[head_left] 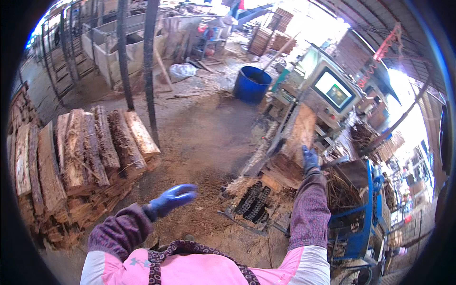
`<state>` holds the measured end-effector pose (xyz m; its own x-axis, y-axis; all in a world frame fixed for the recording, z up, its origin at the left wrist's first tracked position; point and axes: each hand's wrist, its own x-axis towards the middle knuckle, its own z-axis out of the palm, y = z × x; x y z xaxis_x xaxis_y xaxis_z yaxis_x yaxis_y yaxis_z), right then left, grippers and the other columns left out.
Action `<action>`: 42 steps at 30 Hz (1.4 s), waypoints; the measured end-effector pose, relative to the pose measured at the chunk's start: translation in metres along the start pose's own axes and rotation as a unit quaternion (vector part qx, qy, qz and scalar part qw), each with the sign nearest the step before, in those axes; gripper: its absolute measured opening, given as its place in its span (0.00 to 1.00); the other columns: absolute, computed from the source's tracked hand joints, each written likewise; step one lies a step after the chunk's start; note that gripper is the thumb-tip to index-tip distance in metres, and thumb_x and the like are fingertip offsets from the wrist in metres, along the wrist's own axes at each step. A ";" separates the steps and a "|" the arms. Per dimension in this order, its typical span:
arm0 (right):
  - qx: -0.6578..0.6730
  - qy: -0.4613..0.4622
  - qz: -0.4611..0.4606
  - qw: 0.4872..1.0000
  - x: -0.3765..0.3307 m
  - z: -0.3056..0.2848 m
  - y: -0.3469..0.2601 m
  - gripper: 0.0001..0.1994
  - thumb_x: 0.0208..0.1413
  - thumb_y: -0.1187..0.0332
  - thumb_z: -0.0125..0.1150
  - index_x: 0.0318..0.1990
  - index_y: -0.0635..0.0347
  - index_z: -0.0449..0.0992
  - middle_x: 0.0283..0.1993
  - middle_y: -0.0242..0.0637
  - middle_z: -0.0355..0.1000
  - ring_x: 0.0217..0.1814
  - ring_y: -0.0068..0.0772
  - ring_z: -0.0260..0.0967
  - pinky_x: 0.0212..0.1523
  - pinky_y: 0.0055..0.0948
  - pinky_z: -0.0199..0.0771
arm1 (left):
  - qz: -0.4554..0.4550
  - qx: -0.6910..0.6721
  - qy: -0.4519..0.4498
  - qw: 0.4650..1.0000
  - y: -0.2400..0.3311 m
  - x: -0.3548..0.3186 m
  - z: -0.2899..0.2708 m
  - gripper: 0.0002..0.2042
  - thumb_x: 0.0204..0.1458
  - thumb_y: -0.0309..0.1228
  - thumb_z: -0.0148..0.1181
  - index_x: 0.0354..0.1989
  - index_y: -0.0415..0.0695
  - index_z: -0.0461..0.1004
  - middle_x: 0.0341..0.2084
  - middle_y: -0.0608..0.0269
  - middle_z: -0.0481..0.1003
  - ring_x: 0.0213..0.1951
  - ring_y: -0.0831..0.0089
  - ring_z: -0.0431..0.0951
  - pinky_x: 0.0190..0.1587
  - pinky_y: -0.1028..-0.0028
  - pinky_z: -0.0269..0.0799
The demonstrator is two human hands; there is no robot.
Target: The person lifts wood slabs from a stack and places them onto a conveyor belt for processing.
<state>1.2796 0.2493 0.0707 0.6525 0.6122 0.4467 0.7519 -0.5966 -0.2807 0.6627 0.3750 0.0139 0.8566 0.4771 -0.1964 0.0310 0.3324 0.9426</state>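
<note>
Open-sided shed, sawdust-strewn floor (204,142), dark posts at left. Stack of rough, bark-edged boards (73,147) to the person's left. Blue barrel (252,85) farther off, near a machine with a lit screen (334,89) at right.

Wooden board (303,126) lies lengthwise on the machine, below and left of the screen. Right hand (310,159), blue-gloved, arm extended, is at the board's near right edge, seemingly touching it; fingers too small and foreshortened to tell whether they grip. Left hand (175,197), also blue-gloved, hangs over the floor between stack and machine, fingers stretched out, holding nothing. Black ridged, chain-like pieces (254,202) lie low, between the two forearms.
</note>
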 end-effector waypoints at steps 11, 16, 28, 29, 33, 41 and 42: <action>0.464 -0.265 -0.253 0.806 -0.238 0.098 -0.406 0.21 0.57 0.69 0.62 0.57 0.61 0.69 0.59 0.40 0.66 0.60 0.36 0.63 0.62 0.33 0.62 | 0.144 -0.344 0.788 0.490 -0.168 -0.379 -0.241 0.29 0.49 0.64 0.54 0.50 0.55 0.68 0.43 0.68 0.72 0.31 0.70 0.72 0.37 0.63 0.70; 0.502 -0.716 -0.192 0.446 -0.428 0.108 -0.638 0.29 0.60 0.61 0.60 0.65 0.65 0.60 0.62 0.39 0.65 0.64 0.31 0.61 0.63 0.30 0.62 | 0.125 -0.242 0.749 0.604 -0.122 -0.412 -0.216 0.25 0.51 0.59 0.57 0.51 0.58 0.72 0.37 0.70 0.77 0.25 0.72 0.74 0.34 0.69 0.72; 0.448 -0.855 0.088 0.245 -0.577 0.152 -0.830 0.15 0.60 0.54 0.58 0.45 0.54 0.77 0.44 0.34 0.76 0.41 0.30 0.74 0.41 0.29 0.77 | 0.097 -0.207 0.683 0.694 -0.083 -0.459 -0.258 0.19 0.57 0.46 0.58 0.51 0.47 0.72 0.41 0.66 0.76 0.41 0.75 0.78 0.45 0.75 0.76; 0.457 -0.839 0.151 0.252 -0.577 0.167 -0.831 0.15 0.59 0.54 0.60 0.44 0.55 0.76 0.44 0.35 0.75 0.43 0.33 0.74 0.44 0.32 0.78 | 0.091 -0.194 0.672 0.709 -0.073 -0.460 -0.258 0.20 0.57 0.45 0.58 0.51 0.45 0.71 0.42 0.65 0.76 0.42 0.75 0.78 0.45 0.74 0.76; 0.488 -0.822 0.226 0.188 -0.503 0.118 -0.837 0.22 0.59 0.55 0.59 0.53 0.62 0.68 0.48 0.46 0.71 0.49 0.43 0.72 0.56 0.41 0.74 | 0.289 -0.219 0.575 0.733 -0.040 -0.445 -0.249 0.20 0.60 0.43 0.54 0.55 0.43 0.70 0.43 0.61 0.76 0.43 0.71 0.78 0.49 0.69 0.76; 0.467 -0.782 0.338 0.239 -0.479 0.019 -0.660 0.27 0.62 0.49 0.49 0.62 0.57 0.64 0.55 0.41 0.71 0.54 0.42 0.69 0.55 0.43 0.72 | 0.410 -0.451 0.295 0.736 -0.027 -0.315 -0.265 0.31 0.60 0.52 0.48 0.65 0.44 0.59 0.56 0.48 0.69 0.50 0.59 0.74 0.55 0.59 0.71; 0.454 -0.767 0.336 0.304 -0.487 0.019 -0.632 0.28 0.62 0.49 0.49 0.63 0.56 0.63 0.57 0.39 0.70 0.57 0.42 0.68 0.56 0.43 0.70 | 0.429 -0.497 0.220 0.722 -0.021 -0.308 -0.258 0.32 0.59 0.54 0.48 0.65 0.44 0.58 0.56 0.47 0.68 0.50 0.57 0.74 0.55 0.58 0.70</action>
<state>0.4886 0.3381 0.0139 -0.5610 0.4474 -0.6965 -0.3382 -0.8918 -0.3004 0.2655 0.4311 -0.0151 0.0886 0.9935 0.0717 -0.9854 0.0769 0.1517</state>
